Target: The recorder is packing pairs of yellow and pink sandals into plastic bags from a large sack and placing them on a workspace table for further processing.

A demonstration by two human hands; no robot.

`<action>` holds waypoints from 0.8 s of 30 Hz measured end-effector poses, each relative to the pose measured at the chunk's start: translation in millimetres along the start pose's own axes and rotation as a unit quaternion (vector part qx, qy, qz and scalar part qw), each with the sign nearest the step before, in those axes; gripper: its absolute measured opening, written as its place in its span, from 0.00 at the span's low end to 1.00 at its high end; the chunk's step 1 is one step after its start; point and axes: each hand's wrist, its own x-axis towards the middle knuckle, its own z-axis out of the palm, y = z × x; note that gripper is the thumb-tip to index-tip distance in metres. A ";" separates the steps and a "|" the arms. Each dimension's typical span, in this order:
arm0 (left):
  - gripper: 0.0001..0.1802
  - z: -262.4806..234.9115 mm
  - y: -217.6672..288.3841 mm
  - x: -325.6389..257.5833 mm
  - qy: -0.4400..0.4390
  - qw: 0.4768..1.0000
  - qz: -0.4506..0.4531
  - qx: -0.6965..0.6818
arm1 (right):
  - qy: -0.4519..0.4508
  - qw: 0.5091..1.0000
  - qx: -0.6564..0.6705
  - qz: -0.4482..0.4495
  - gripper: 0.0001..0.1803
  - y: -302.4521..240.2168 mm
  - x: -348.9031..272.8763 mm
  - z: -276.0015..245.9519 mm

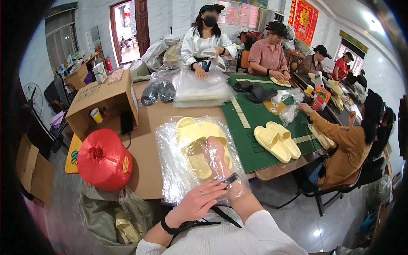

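A pair of pale yellow slippers (196,159) lies inside a clear plastic bag (168,170) on the table in front of me. My right hand (213,153) reaches into this bag up to the wrist, its fingers at the strap of the right-hand slipper. The film partly blurs how those fingers grip. Across my right wrist, at the bag's near edge, lies my left hand (204,196), its fingers bent together over the film there. Another yellow pair (278,140) sits unbagged on the green mat (238,148) to the right.
A red roll of twine (104,159) and an open cardboard box (102,102) stand at the left. Stacked clear bags (202,91) and bagged dark slippers (158,92) lie farther back. A sack (102,212) holding yellow slippers is below the table's left edge. Several co-workers surround the tables.
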 end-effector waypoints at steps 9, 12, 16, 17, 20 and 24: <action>0.20 -25.0 -23.3 -43.9 0.008 0.991 -0.131 0.010 | -0.072 0.971 -0.224 -0.046 0.20 -16.4 -52.3 -2.2; 0.21 -24.4 -28.0 -55.3 0.117 0.981 -0.149 0.038 | -0.092 0.963 -0.200 -0.155 0.22 -36.2 -113.6 -41.1; 0.18 -27.1 -56.8 -66.8 0.318 0.878 -0.355 0.045 | -0.422 0.884 0.170 0.108 0.15 -65.8 -133.3 -120.3; 0.18 -30.5 -61.2 -68.6 0.338 0.841 -0.420 0.041 | -0.447 0.845 0.230 0.184 0.11 -69.1 -133.3 -140.3; 0.25 -44.2 -66.0 -71.1 0.168 0.821 -0.541 0.077 | -0.332 0.855 0.263 0.300 0.10 -66.0 -129.7 -186.2; 0.30 -32.9 -74.9 -69.9 0.083 0.814 -0.574 0.047 | -0.037 0.935 0.188 0.300 0.14 -26.7 -97.3 -186.7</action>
